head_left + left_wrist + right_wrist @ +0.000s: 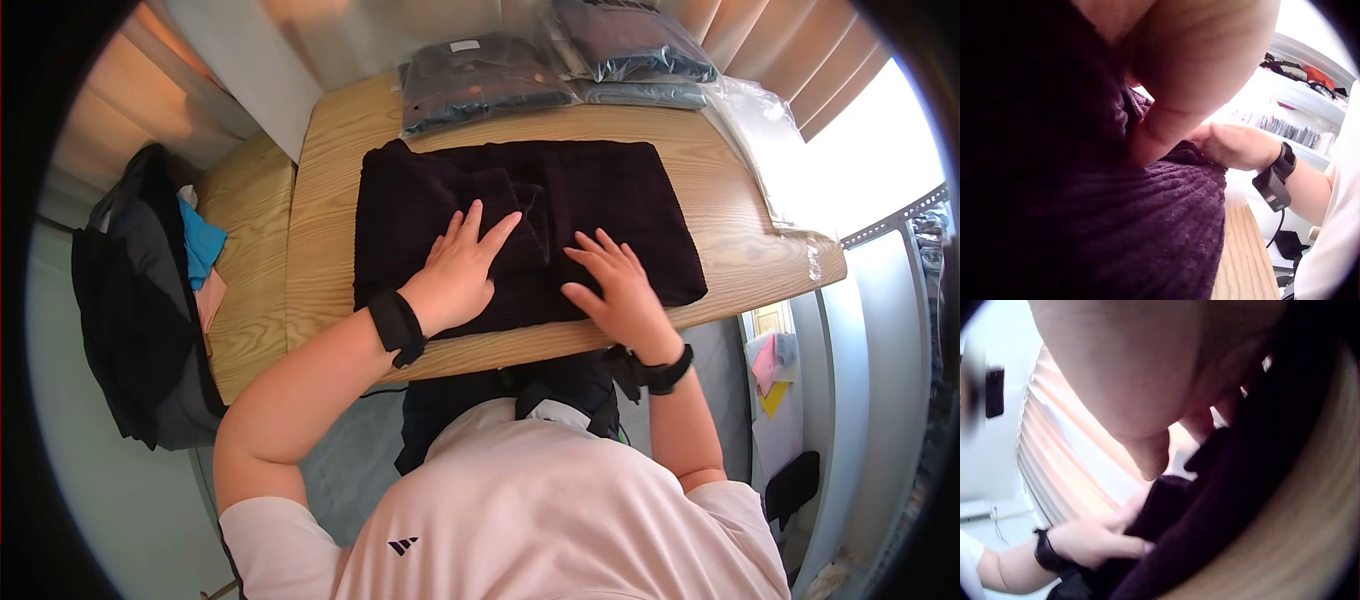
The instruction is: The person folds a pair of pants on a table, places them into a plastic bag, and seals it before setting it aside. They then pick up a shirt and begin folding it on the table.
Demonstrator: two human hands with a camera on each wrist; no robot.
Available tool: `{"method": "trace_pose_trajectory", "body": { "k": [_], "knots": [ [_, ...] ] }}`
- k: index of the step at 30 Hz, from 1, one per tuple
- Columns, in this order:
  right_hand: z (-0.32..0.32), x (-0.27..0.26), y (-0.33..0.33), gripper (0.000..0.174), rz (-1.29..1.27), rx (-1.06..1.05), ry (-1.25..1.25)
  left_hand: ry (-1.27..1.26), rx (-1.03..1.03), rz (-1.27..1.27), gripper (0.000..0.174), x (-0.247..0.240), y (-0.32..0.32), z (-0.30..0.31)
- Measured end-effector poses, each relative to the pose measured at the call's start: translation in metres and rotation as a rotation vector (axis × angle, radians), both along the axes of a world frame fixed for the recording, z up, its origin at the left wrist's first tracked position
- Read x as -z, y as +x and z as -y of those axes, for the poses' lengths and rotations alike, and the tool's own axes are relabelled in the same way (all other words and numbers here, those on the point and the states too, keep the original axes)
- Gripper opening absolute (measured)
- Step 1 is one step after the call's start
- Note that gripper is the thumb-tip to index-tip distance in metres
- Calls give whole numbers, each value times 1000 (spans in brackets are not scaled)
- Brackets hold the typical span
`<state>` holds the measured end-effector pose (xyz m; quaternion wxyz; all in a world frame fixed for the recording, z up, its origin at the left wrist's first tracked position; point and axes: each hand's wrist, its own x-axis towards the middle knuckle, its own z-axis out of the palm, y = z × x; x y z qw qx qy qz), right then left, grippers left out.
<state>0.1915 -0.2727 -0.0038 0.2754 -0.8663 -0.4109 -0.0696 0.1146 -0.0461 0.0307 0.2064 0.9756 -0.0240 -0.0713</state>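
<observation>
A dark purple, ribbed corduroy garment (610, 200) lies folded into a wide rectangle on the wooden table (330, 200). My left hand (455, 275) rests on its left half, fingers spread and straight. On the right half, near the front edge, is my right hand (625, 295), its fingers extended and slightly apart. Close up in the left wrist view, the left thumb (1154, 140) touches the ribbed cloth (1172, 225). The right wrist view shows the right hand (1141, 369) over the dark fabric (1210, 512), with its far fingers partly hidden.
Clear bags of folded clothes (485, 85) and a second stack (630, 50) stand along the back edge. Empty-looking plastic film (765, 150) hangs at the right corner. Dark clothing (140, 310) is heaped at the left, beside a blue cloth (202, 240).
</observation>
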Motion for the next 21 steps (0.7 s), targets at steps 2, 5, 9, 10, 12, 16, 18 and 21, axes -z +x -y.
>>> {"method": "trace_pose_trajectory", "body": {
  "k": [2, 5, 9, 10, 12, 16, 18, 21],
  "knots": [
    [25, -9, 15, 37, 75, 129, 76, -21, 16, 38, 77, 0, 1, -1],
    [67, -5, 31, 38, 28, 682, 214, -10, -10, -32, 78, -2, 0, 1],
    [94, 5, 33, 29, -813, 753, 729, 1, -6, -26, 79, 0, 1, 2],
    [94, 10, 31, 29, -810, 752, 725, 5, -6, -28, 79, 0, 1, 2],
    [86, 24, 23, 26, -1316, 339, 1547, 4, -7, -25, 79, 1, 0, 3],
    [23, 1, -5, 25, -1391, 306, 1641, 18, -7, -10, 80, 3, 0, 3],
    [11, 16, -3, 25, -1448, 319, 1577, 15, -2, 1, 80, 6, 0, 2],
    [-1, 8, -7, 23, -1400, 309, 1526, 26, -4, 18, 80, 7, 1, 2]
  ]
}}
